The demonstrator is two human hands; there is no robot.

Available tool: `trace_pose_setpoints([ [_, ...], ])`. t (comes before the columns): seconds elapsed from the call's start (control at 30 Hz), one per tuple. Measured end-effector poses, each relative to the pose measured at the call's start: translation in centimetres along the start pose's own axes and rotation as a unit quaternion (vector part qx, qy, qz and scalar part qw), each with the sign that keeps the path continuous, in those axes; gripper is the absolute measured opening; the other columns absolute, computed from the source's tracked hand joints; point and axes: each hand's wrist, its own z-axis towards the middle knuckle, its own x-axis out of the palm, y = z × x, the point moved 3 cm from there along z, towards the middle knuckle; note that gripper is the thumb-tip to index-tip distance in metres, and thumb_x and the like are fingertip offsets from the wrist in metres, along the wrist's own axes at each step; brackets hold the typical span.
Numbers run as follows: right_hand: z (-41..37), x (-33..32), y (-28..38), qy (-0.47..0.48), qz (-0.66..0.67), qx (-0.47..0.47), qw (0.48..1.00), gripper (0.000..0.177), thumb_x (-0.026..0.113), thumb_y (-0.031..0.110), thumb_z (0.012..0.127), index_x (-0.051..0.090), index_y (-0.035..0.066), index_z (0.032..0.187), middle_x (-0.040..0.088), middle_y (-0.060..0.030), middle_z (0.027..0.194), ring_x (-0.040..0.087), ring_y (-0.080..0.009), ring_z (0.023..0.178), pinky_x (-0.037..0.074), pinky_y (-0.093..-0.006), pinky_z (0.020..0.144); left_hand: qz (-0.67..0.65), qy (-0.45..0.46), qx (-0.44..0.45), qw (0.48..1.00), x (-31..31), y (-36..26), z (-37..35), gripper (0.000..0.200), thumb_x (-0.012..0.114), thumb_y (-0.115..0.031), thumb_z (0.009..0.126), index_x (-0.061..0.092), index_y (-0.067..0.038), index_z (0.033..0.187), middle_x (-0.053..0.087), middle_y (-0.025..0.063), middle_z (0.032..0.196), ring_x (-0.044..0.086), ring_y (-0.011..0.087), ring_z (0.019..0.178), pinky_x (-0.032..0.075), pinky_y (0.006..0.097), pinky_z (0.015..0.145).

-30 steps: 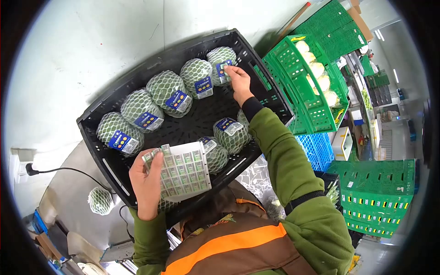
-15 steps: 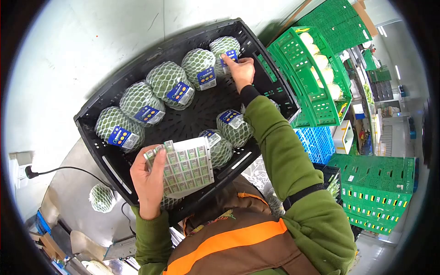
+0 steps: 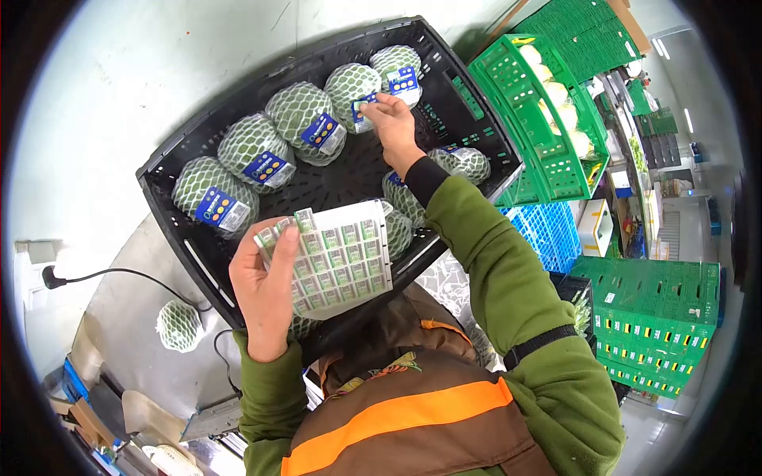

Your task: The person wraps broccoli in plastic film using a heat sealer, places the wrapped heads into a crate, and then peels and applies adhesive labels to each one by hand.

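Observation:
My left hand (image 3: 270,289) grips a sheet of small green-and-white stickers (image 3: 341,258), thumb on top, over the near side of a black crate (image 3: 317,178). Some backing on the sheet's upper part is bare. My right hand (image 3: 389,127) reaches into the crate, its fingers pinched on a small sticker (image 3: 360,105) at the blue label of a netted green melon (image 3: 349,86). Beyond that hand, in the far corner, sits another netted melon (image 3: 394,59) with a blue label. Several more labelled melons line the back; others, partly hidden by my arm and the sheet, line the front.
Green crates with pale produce (image 3: 548,103) stand to the right, above a blue crate (image 3: 544,234). Further right is a stack of green crates (image 3: 647,317). On the metal table at left lie a single netted melon (image 3: 179,326) and a black cable (image 3: 131,271).
My right hand has left the far-corner melon's label and moved left to the label of the melon beside it. My left hand still holds the sticker sheet, slightly further right and up.

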Motion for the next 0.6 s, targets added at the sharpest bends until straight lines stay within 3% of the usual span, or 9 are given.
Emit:
trace_pose_setpoints([
  [0.2,1.5,0.3,-1.5,0.005,-0.017,-0.08,0.997,0.043,0.077,-0.002,0.079,0.052,-0.001,0.115,0.065,-0.0051,0.089,0.061,-0.0127,0.082,0.048,-0.0278,0.076,-0.007,0.01,-0.003,1.0,0.1,0.1,-0.2,0.018,0.068,-0.014,0.095,0.067,0.001,0.104,0.068,0.0005,0.089,0.059,0.0044,0.08,0.047,0.0216,0.073],
  [0.43,2.4,0.3,-2.2,0.016,-0.036,-0.11,0.993,0.039,0.077,-0.001,0.078,0.054,0.001,0.109,0.065,-0.0041,0.087,0.061,-0.0122,0.079,0.049,-0.0276,0.072,-0.015,0.015,-0.014,1.0,0.1,0.4,0.0,0.017,0.067,-0.014,0.095,0.067,0.001,0.104,0.068,0.0008,0.089,0.059,0.0047,0.079,0.047,0.0219,0.072],
  [0.6,2.9,0.2,-1.4,-0.048,-0.213,-0.197,0.956,0.037,0.083,0.005,0.072,0.057,0.003,0.099,0.066,-0.0044,0.081,0.061,-0.0114,0.074,0.051,-0.0283,0.067,-0.011,0.013,-0.015,1.0,0.0,0.5,0.1,0.017,0.067,-0.014,0.095,0.067,0.001,0.103,0.068,0.0007,0.089,0.059,0.0046,0.079,0.047,0.0218,0.072],
])
